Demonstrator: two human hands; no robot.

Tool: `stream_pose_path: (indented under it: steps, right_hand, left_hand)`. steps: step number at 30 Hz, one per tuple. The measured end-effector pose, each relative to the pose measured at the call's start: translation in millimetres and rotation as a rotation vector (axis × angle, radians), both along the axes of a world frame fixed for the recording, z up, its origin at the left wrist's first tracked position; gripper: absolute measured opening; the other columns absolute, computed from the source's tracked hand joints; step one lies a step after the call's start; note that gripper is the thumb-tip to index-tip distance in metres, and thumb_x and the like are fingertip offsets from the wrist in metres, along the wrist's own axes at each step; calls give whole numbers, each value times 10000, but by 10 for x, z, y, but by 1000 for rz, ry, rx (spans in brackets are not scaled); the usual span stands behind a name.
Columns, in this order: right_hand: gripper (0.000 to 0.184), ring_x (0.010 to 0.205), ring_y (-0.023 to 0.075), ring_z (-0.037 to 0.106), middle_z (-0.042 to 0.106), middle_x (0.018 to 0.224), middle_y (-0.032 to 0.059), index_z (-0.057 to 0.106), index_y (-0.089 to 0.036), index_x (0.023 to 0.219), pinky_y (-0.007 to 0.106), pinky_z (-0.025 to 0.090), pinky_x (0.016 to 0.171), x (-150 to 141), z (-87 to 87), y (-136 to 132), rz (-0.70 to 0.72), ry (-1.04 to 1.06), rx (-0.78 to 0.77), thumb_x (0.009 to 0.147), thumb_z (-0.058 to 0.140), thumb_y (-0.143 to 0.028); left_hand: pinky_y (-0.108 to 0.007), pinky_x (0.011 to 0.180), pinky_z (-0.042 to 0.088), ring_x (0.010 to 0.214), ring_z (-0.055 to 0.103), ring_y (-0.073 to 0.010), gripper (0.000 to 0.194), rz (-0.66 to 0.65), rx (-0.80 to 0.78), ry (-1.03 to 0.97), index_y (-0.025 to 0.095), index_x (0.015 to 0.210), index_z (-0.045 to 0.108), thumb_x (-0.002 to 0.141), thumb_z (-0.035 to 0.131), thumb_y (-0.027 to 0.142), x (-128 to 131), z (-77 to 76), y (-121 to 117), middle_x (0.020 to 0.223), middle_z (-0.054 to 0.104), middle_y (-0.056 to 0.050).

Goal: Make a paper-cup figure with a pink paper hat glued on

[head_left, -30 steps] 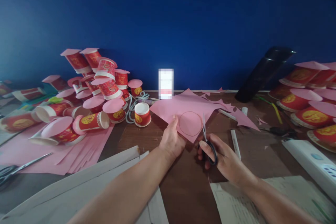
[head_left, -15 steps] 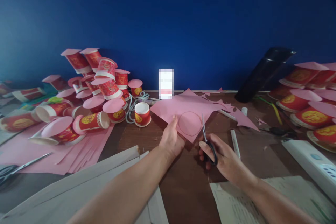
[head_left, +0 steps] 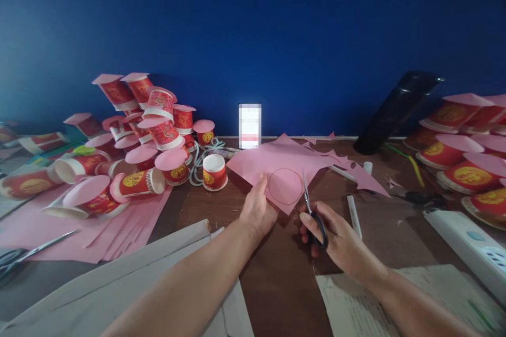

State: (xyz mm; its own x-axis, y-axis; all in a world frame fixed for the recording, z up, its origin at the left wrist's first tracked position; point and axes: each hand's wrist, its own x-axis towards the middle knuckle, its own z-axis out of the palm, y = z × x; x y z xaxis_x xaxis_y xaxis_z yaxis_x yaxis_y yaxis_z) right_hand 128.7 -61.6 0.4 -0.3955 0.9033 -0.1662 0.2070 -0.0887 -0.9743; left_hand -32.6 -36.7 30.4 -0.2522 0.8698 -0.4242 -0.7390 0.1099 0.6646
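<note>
Take the clock from the circle drawn on the paper, and start with the biggest thing: the brown worktop [head_left: 276,284], running underneath everything. Red cups [head_left: 161,133] crowd it between nine and ten, well apart from the action. And here's the centrepiece, the pink paper [head_left: 272,155], right in the middle, a corner pointing down to six o'clock, most of its spread up towards twelve.

Left hand [head_left: 259,209], down at eight, and it's gripping the paper, thumb on top, fingers hidden beneath! A good hold, I'd say, clear of the blades; keep it firm without creasing the sheet. Over at four, the right hand [head_left: 330,229] is wrapped around the handles of the scissors [head_left: 308,201], blades rising beside three, tips near two. Are they biting into the paper? Too fine to tell from here.

Now the smallest and most important, the drawn circle [head_left: 286,186]! Cutting looks to be the step in hand, and it calls for patience: short, smooth snips close along that line, the left hand turning the paper into the blades, the scissors staying steady. Snatch at it and the curve could turn jagged or lose its edge.
</note>
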Motion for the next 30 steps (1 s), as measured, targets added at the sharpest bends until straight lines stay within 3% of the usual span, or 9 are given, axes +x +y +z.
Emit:
stream_pose_path:
  steps: [7, 13, 20, 24, 30]
  right_hand:
    - [398, 619, 144, 589, 558, 704, -11, 498, -219, 1028, 203, 481, 396, -2, 34, -21, -3, 4, -7, 843, 556, -567]
    - [406, 602, 141, 586, 555, 697, -13, 498, -217, 1022, 193, 462, 372, 4, 47, -26, -5, -19, 0, 838, 555, -575]
    - [412, 587, 133, 580, 556, 685, -18, 502, -218, 1014, 183, 447, 370, -1, 72, -34, -11, -35, -10, 833, 551, -585]
    - [419, 588, 135, 581, 555, 688, -17, 498, -220, 1016, 180, 437, 359, -8, 83, -30, -6, -34, -11, 830, 552, -592]
    - [425, 568, 132, 575, 547, 681, -16, 503, -218, 1001, 178, 425, 336, -31, 73, 2, -3, -22, 8, 820, 560, -599]
  left_hand:
    - [-311, 844, 542, 1018, 661, -254, 187, -51, -2, -90, 184, 800, 674, 864, 536, 293, -11, 168, -73, 904, 738, -89]
    - [-310, 899, 524, 1011, 666, -251, 155, -24, 3, 118, 178, 796, 699, 839, 561, 234, -16, 371, -234, 868, 745, -81]
    - [-321, 977, 482, 1096, 636, -261, 152, -18, -53, 187, 184, 809, 710, 838, 585, 265, -20, 445, -260, 905, 751, -81]
    - [-347, 996, 473, 1110, 629, -273, 215, -33, -75, 91, 158, 931, 710, 864, 559, 296, -26, 400, -197, 944, 747, -100]
    - [-342, 903, 531, 1014, 672, -255, 317, -26, -61, -92, 114, 1080, 662, 874, 562, 333, -57, 109, 8, 1012, 727, -136]
